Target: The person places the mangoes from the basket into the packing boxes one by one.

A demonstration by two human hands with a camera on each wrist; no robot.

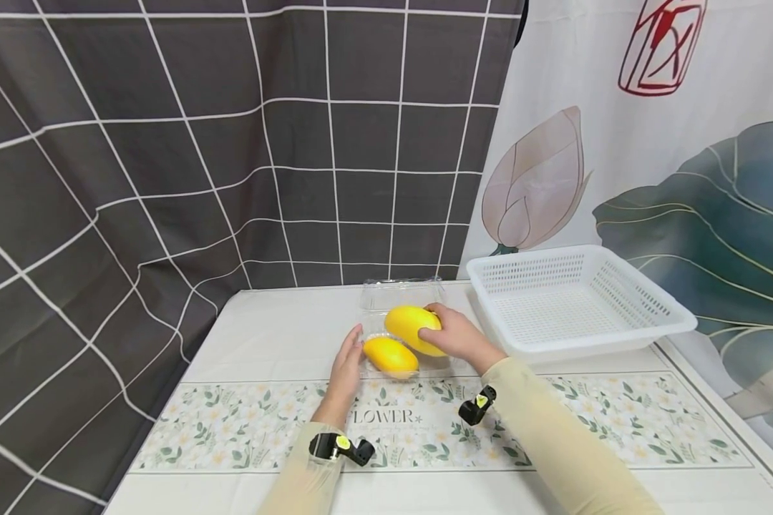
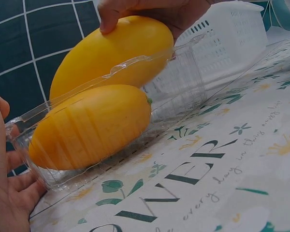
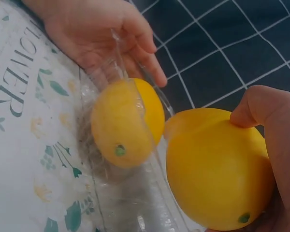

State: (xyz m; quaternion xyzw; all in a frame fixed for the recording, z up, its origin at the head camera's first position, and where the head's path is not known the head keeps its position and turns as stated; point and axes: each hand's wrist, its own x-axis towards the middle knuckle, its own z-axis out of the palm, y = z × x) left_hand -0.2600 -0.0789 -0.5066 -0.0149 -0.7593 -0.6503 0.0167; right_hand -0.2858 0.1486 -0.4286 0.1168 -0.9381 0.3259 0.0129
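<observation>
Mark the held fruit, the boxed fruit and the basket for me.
Held fruit [image 3: 217, 169]: right wrist view, middle of its side.
Boxed fruit [image 1: 391, 353]: head view, its upper side.
Basket [image 1: 552, 309]: head view, its inner floor.

In my head view the light is bright and even, leaving a faint shadow on the desk [image 1: 264, 336] beside my right sleeve [image 1: 560, 443]. Both wrist views are dimmer and hazier, with softer detail; small glints run along the clear box [image 2: 130, 63].
</observation>
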